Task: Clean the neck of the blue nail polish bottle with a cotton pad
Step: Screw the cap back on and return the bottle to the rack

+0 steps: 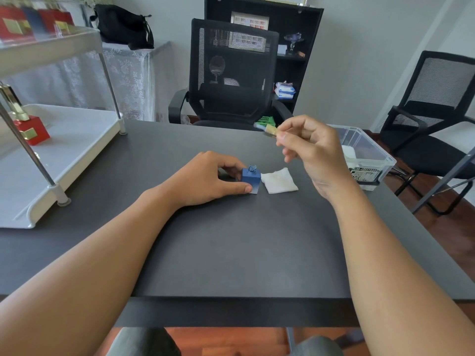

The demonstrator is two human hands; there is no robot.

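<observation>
A small square blue nail polish bottle (251,177) stands upright on the dark table (231,242), uncapped, its threaded neck (252,168) bare. My left hand (205,179) grips the bottle from the left, thumb on its front and fingers behind it. A white cotton pad (279,180) lies flat on the table just right of the bottle, touching or nearly touching it. My right hand (308,147) is raised above and right of the pad, pinching the bottle's gold cap (271,129), whose brush end points left.
A clear plastic bin (370,152) with white pads inside sits at the table's right edge. A white tiered rack (59,155) with red boxes stands at the left. Black mesh chairs (231,73) stand behind the table and at the far right.
</observation>
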